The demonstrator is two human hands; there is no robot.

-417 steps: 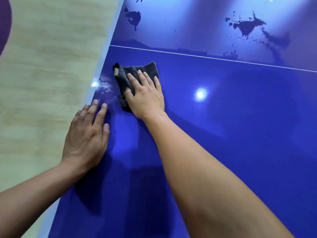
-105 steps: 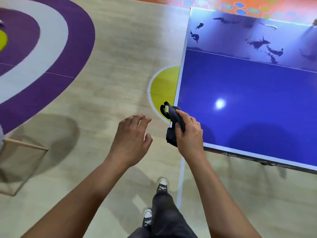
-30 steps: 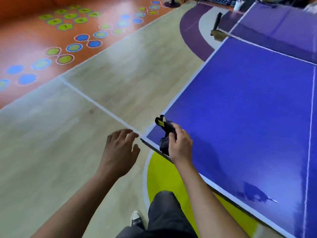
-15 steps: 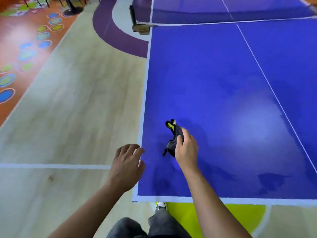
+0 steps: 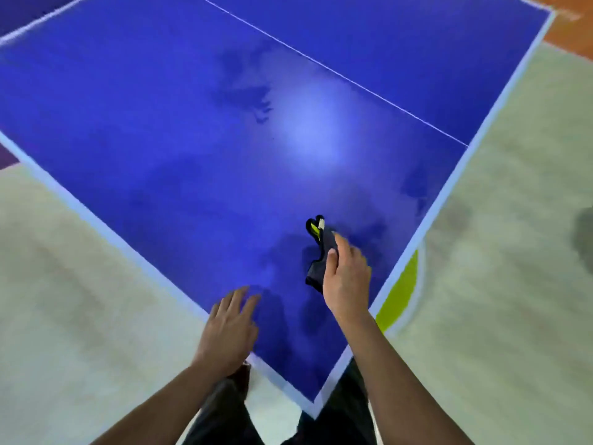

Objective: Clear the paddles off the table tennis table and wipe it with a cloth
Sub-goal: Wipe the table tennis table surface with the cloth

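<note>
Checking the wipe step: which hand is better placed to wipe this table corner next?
Right, probably: the right hand grips the dark cloth over the table, while the left hand is open and empty at its edge.

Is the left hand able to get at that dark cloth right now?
Probably yes: the left hand is open, and only bare table separates it from the cloth the right hand grips.

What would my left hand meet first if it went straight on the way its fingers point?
Probably just the blue table top: the left hand points across its near corner, and nothing lies ahead. The cloth in the right hand is off to the side. The hand's height above the surface is unclear.
</note>
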